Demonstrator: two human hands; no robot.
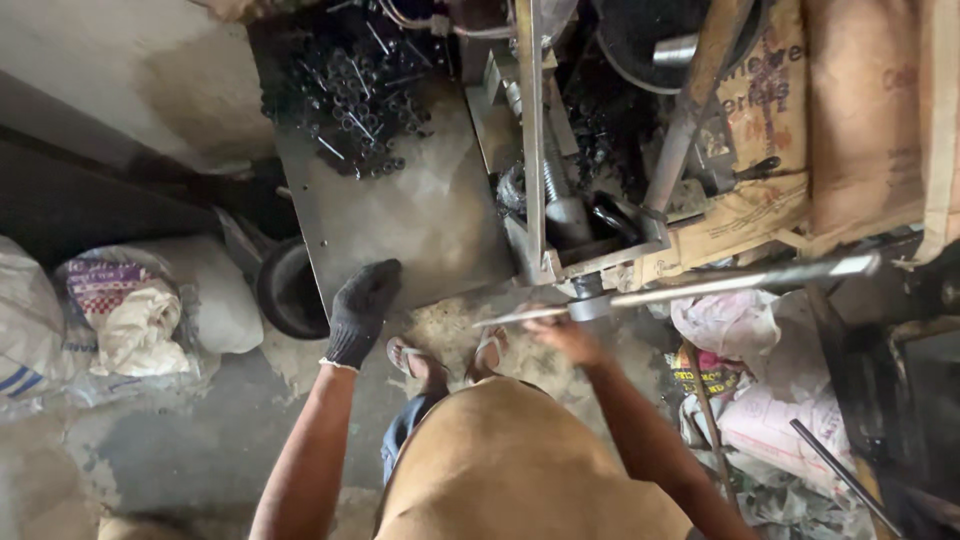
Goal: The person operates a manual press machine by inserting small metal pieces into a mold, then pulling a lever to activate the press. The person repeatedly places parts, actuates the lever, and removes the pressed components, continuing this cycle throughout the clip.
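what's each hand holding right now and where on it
The bare right hand grips the long metal rod near its left end, by the collar. The gloved left hand holds nothing; it rests on the metal table edge.

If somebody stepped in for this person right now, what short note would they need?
Left hand: in a black glove, resting flat on the edge of the metal plate, holding nothing.
Right hand: bare, blurred, on the long lever of the press; grip unclear.
Things: a heap of small dark tubes lies at the plate's far end. A black tub stands on the floor by the plate, sacks to the left.
Done: cannot be judged from this view.
Left: the whole heap of tubes sits untouched on the plate.
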